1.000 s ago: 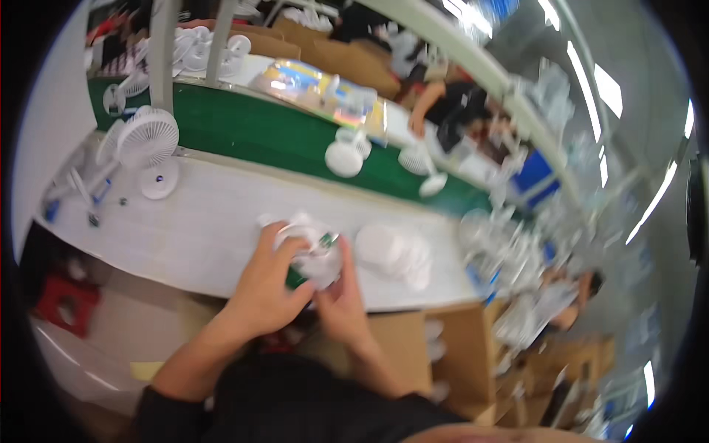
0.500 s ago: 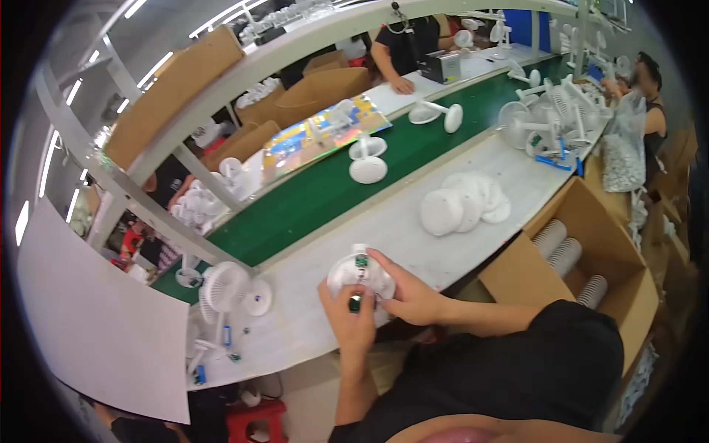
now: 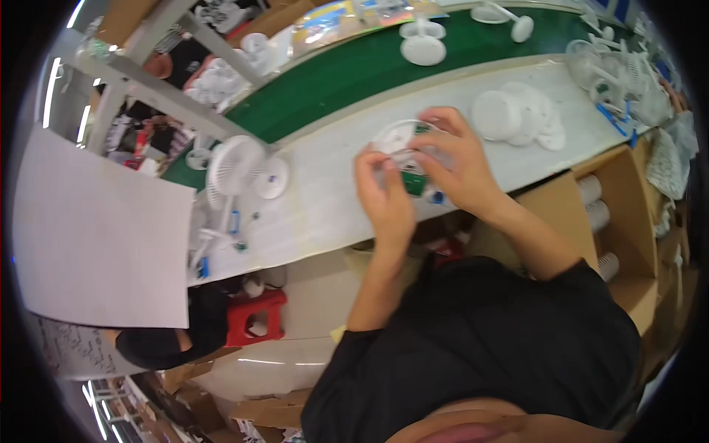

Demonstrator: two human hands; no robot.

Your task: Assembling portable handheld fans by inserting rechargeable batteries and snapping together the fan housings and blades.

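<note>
Nearest the camera, a black sleeve (image 3: 517,347) filling the lower right. Just above it, both forearms reaching up to the edge of the white worktable (image 3: 325,207). Left hand (image 3: 388,199) curled around the near left side of a round white fan part (image 3: 399,140), fingers closed on it. Right hand (image 3: 458,162) clamped over the part's right side, fingers arched across the top, a small green piece (image 3: 415,183) showing between the two palms. Part held just above the worktable's near edge, roughly at its middle.

Left of the part, on the worktable, a finished white desk fan (image 3: 233,166) and a round white base (image 3: 271,179) just beside it. Right of the part, a stack of white round discs (image 3: 513,117). Below those discs, off the worktable's near edge, a cardboard box (image 3: 620,199) with white rolls inside. Under the worktable, left of the forearms, a red stool (image 3: 255,317).

Beyond the worktable, a green conveyor belt (image 3: 332,81) carrying a white fan stand (image 3: 422,46). Far left, a large blank white sheet (image 3: 96,236).
</note>
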